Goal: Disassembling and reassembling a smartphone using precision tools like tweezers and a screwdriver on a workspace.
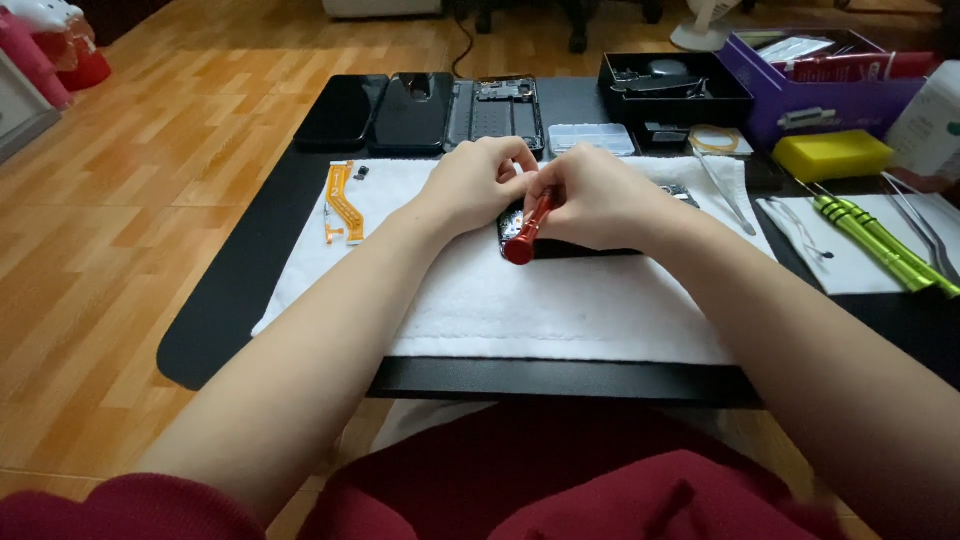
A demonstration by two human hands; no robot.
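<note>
My right hand (598, 200) grips a red screwdriver (527, 232), its round end pointing toward me and its tip down on a dark phone body (560, 246) that lies on a white towel (520, 300). My left hand (475, 182) rests on the phone's left end, fingers curled against the screwdriver's upper part. Both hands hide most of the phone. An orange flex cable (343, 201) lies on the towel to the left.
Along the back of the black table (215, 330) lie two dark phone panels (385, 108), an opened phone frame (497, 110) and a small clear parts tray (590, 137). At right: tweezers (725, 195), green screwdrivers (880, 243), a yellow sponge (832, 154), a purple box (820, 80).
</note>
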